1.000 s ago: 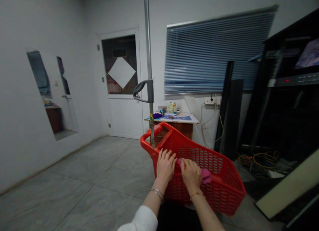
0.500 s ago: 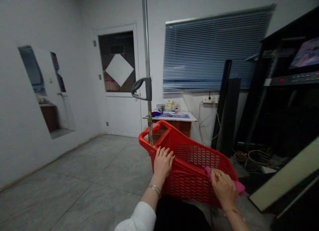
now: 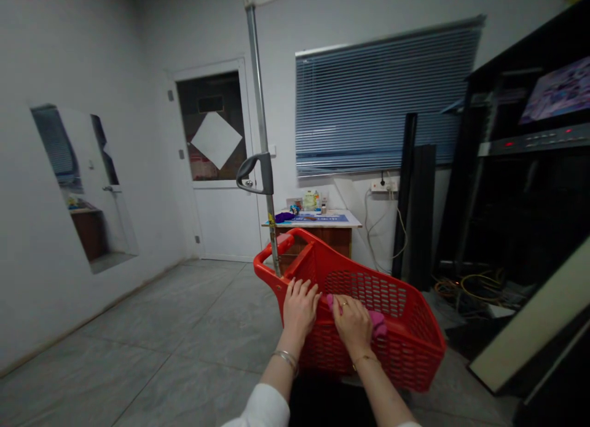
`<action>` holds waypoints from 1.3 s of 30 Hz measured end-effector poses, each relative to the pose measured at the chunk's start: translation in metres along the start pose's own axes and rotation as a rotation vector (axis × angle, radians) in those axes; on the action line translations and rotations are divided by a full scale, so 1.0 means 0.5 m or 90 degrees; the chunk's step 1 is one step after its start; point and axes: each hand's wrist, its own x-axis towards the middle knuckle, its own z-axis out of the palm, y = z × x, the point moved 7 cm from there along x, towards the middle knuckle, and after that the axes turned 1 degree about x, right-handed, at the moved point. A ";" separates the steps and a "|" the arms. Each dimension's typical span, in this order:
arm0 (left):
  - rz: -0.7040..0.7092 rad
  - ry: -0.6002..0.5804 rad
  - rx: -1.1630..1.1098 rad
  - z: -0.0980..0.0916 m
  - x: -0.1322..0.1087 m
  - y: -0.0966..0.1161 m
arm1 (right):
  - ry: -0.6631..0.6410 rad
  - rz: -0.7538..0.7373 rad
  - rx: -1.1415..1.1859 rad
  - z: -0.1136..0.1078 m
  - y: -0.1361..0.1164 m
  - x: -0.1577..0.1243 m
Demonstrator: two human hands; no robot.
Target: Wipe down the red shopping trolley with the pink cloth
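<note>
A red plastic shopping cart (image 3: pixel 410 356) with perforated sides stands in front of me. My left hand (image 3: pixel 300 307) is hooked over its near rim, close to the push-handle end, fingers curled onto the edge. Further along the same rim, my right hand (image 3: pixel 353 322) clasps a pink cloth (image 3: pixel 378 322) and presses it on the plastic. Part of the cloth hangs out beyond the fingers. A metal pole (image 3: pixel 258 89) rises from the handle end, and a grey loop grip (image 3: pixel 267 174) is fixed partway up it.
Behind the cart is a low table (image 3: pixel 353 219) with small bottles and a purple cloth. Dark panels (image 3: pixel 421 212) lean by the wall at right, near loose cables (image 3: pixel 479 285). A pale board (image 3: pixel 530 329) slants at the right. Grey floor (image 3: pixel 152 329) extends left.
My right hand has slid the pink cloth leftward along the near rim, closer to my left hand. The left hand keeps its place on the rim. The view has tilted up slightly.
</note>
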 end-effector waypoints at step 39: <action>-0.025 0.019 -0.013 0.008 0.012 0.008 | 0.010 0.107 -0.160 -0.021 0.133 -0.022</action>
